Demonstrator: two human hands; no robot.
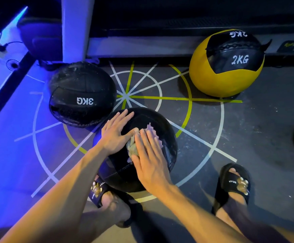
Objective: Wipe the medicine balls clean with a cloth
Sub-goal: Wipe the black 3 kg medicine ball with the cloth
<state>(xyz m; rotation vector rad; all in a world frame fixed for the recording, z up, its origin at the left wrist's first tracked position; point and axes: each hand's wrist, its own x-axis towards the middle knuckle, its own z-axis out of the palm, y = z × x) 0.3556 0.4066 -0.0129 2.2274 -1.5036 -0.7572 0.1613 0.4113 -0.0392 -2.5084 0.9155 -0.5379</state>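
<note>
1. Three medicine balls sit on the gym floor (pixel 247 137), which is dark and marked with white and yellow-green lines that cross in a star pattern.
2. Nearest the person, between the two feet, is a plain black ball (pixel 153 120); no weight marking shows on the part in view.
3. Both hands lie on top of that ball, side by side and nearly touching.
4. The left hand (pixel 113 133) rests flat on the ball's upper left side, fingers (pixel 125 115) straight and slightly spread, holding nothing.
5. The right hand (pixel 149 155) presses a crumpled pale cloth (pixel 132 146) against the top of the ball — its fingers are straight and close together, lying over the cloth rather than curled round it.
6. Cloth edges poke out past the right fingertips and between the two hands.
7. Just beyond, to the left, a second black ball marked 3KG (pixel 82 93) stands close beside the near ball; whether they touch I cannot tell.
8. Well apart, at the far right near a dark wall base, sits a yellow and black ball marked 2KG (pixel 227 64).
9. Black slide sandals are on both feet — the right sandal (pixel 233 183) is in plain view, the left sandal (pixel 97 188) partly hidden under the ball and forearm.
10. Blue light washes the floor's left side, beside a white upright post (pixel 76 27).
</note>
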